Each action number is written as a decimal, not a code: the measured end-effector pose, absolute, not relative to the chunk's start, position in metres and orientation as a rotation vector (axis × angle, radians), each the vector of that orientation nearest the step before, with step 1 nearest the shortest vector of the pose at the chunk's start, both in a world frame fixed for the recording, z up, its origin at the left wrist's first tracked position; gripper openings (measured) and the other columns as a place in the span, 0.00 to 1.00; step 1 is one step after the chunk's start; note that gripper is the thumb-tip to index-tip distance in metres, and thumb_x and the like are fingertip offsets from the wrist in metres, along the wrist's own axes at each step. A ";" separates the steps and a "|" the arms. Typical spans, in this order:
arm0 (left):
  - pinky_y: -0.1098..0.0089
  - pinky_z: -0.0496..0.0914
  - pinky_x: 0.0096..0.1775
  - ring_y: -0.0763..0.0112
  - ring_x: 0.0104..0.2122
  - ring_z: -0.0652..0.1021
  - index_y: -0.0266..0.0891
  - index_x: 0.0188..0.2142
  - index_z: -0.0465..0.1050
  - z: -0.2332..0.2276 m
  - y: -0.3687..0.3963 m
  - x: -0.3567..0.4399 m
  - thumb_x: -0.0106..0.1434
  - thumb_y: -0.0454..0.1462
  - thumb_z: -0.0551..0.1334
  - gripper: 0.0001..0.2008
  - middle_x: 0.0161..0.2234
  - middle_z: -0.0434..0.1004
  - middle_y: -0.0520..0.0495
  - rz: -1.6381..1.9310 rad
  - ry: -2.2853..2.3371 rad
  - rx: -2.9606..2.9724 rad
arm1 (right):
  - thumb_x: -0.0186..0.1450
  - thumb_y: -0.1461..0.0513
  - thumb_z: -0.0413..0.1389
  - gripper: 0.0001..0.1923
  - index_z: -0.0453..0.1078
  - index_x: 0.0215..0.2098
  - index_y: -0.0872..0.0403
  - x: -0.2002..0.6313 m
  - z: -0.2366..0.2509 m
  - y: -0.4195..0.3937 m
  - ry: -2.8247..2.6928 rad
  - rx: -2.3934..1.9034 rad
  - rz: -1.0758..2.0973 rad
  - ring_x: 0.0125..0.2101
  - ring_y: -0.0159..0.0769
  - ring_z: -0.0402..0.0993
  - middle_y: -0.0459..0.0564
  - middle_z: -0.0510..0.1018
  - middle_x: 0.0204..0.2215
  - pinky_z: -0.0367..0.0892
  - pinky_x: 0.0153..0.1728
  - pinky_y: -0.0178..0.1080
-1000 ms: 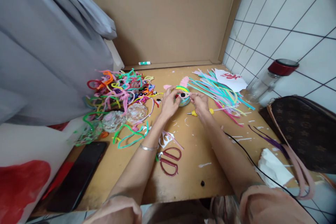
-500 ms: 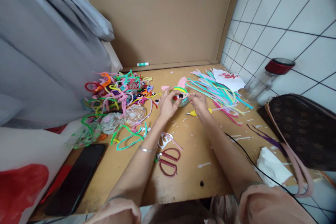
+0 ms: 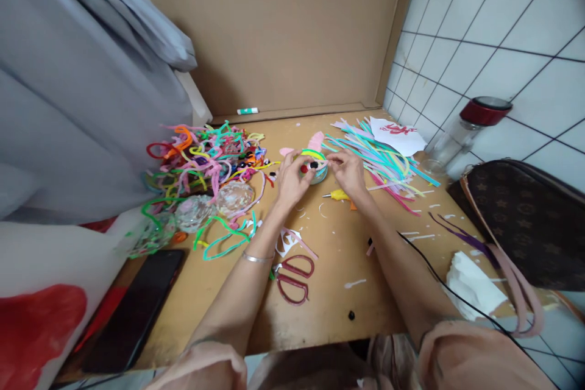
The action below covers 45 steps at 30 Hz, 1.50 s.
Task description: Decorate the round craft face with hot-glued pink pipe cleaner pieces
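At the middle of the table my left hand point(image 3: 293, 175) is closed around the near-left side of a small craft figure point(image 3: 320, 175). The figure has a pale blue round body, a yellow and green band, pink ear-like pieces point(image 3: 316, 141) on top, and black and red dots in front. My right hand point(image 3: 348, 172) pinches at the figure's right edge, its fingertips together; what lies between them is too small to make out. Below that hand a yellow glue gun point(image 3: 339, 194) lies on the table with its metal tip pointing left, partly covered by the wrist.
Tangled pipe cleaners point(image 3: 205, 158) lie left, straight ones point(image 3: 379, 155) right. Red-handled scissors point(image 3: 295, 279) rest in front, between the forearms. A phone point(image 3: 134, 311), clear plastic balls point(image 3: 235, 197), a glass bottle point(image 3: 452, 140), a brown bag point(image 3: 525, 225) and a black cord point(image 3: 432, 268) surround the work.
My right hand has risen slightly and turned, its fingertips still at the figure's right edge. More orange of the glue gun shows beneath it. The left hand keeps its hold.
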State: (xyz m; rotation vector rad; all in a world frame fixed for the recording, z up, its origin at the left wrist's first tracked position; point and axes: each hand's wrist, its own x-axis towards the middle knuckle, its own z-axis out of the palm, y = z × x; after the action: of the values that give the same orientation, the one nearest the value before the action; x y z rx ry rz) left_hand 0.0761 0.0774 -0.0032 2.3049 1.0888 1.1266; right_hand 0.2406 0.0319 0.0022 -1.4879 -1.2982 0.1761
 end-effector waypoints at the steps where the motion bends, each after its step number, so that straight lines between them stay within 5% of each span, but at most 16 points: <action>1: 0.56 0.64 0.57 0.56 0.57 0.69 0.42 0.45 0.75 -0.003 0.078 0.076 0.63 0.43 0.60 0.14 0.56 0.68 0.40 1.126 1.088 2.305 | 0.57 0.64 0.58 0.07 0.79 0.30 0.51 0.240 0.000 0.033 -1.325 -1.511 0.162 0.31 0.37 0.71 0.48 0.78 0.32 0.67 0.39 0.40; 11: 0.56 0.62 0.58 0.55 0.57 0.68 0.42 0.46 0.75 -0.004 0.080 0.076 0.63 0.44 0.60 0.15 0.56 0.67 0.41 1.105 1.067 2.317 | 0.59 0.66 0.56 0.10 0.80 0.33 0.50 0.242 -0.007 0.038 -1.455 -1.601 0.068 0.35 0.40 0.71 0.49 0.77 0.33 0.65 0.42 0.40; 21: 0.56 0.63 0.58 0.56 0.57 0.68 0.42 0.46 0.74 -0.005 0.080 0.076 0.63 0.46 0.60 0.15 0.56 0.67 0.41 1.105 1.059 2.329 | 0.53 0.69 0.58 0.09 0.79 0.23 0.52 0.238 -0.006 0.043 -1.288 -1.511 0.286 0.28 0.37 0.72 0.47 0.79 0.24 0.66 0.37 0.39; 45: 0.55 0.64 0.57 0.55 0.58 0.69 0.42 0.45 0.75 0.000 0.079 0.077 0.62 0.44 0.61 0.14 0.55 0.69 0.41 1.099 1.050 2.359 | 0.45 0.64 0.62 0.03 0.75 0.21 0.55 0.251 -0.021 0.058 -0.940 -1.367 0.735 0.24 0.34 0.74 0.46 0.80 0.21 0.70 0.32 0.37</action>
State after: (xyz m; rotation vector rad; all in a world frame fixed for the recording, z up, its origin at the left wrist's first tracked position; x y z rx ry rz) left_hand 0.0771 0.0787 -0.0003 2.3586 1.0498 1.0989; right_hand 0.2507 0.0584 -0.0213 -1.3666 -0.9396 0.7348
